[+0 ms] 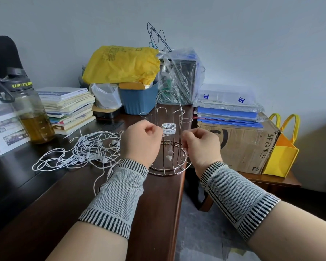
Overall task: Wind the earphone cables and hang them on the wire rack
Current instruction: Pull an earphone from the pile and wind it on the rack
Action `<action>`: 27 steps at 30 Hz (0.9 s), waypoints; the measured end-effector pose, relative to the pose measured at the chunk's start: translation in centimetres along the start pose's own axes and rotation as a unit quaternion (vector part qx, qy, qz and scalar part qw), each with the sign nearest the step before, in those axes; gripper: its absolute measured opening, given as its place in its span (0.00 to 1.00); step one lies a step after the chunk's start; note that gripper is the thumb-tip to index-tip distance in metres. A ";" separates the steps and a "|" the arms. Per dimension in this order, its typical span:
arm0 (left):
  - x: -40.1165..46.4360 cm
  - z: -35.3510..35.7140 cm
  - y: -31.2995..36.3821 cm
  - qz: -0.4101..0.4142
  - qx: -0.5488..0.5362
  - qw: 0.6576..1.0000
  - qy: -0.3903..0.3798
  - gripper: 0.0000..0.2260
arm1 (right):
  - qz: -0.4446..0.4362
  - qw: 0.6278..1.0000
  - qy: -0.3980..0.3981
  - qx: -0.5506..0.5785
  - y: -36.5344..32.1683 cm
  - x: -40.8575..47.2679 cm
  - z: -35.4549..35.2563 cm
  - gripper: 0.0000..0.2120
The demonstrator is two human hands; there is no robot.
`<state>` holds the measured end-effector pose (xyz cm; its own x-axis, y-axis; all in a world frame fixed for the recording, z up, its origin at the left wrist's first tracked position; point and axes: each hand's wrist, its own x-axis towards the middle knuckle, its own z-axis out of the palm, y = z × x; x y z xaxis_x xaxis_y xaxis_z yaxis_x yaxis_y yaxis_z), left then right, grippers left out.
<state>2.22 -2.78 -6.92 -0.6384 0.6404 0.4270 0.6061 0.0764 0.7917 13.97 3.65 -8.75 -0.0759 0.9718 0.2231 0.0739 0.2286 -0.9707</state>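
Dark wooden surface (154, 194), its right edge running under your forearms. Both wrists wear grey knit bands. Your left hand (139, 141) has its fingers curled, pinching the wound earphone coil (168, 128) from its left side. Your right hand (200, 146) is also curled, fingers tucked near a rack upright; what they pinch, you cannot tell from here. Coil sits at hook height within the wire rack (168, 147), 1 earbud dangling below it inside the frame. Left of the rack, a loose tangle of earphones (83, 149) lies spread out. Farther back: book stack (68, 108), water bottle (29, 113), blue tub (138, 99), yellow bag (120, 64), cardboard box (239, 146).
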 end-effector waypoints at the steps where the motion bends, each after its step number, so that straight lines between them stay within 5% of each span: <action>1: -0.2 0.0 0.0 0.020 0.012 1.000 -0.003 0.07 | -0.030 0.999 0.002 -0.017 0.0 0.0 0.0 0.08; 8: -0.6 0.3 -0.8 0.089 0.036 0.995 0.010 0.04 | -0.226 0.965 -0.037 -0.130 -0.3 -0.4 0.3 0.11; 16: -0.4 0.4 -1.2 0.192 0.075 0.976 0.065 0.03 | -0.228 0.960 -0.048 -0.154 -0.7 -0.3 0.3 0.10; 27: -0.2 0.7 -1.2 0.148 0.053 0.987 0.036 0.04 | -0.224 0.962 -0.046 -0.148 -0.5 -0.2 0.4 0.10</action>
<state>1.97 -2.40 -8.25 -0.4559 0.5905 0.6659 0.8150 -0.0237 0.5789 13.55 3.32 -8.34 -0.2524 0.7654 0.5920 0.2926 0.6436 -0.7072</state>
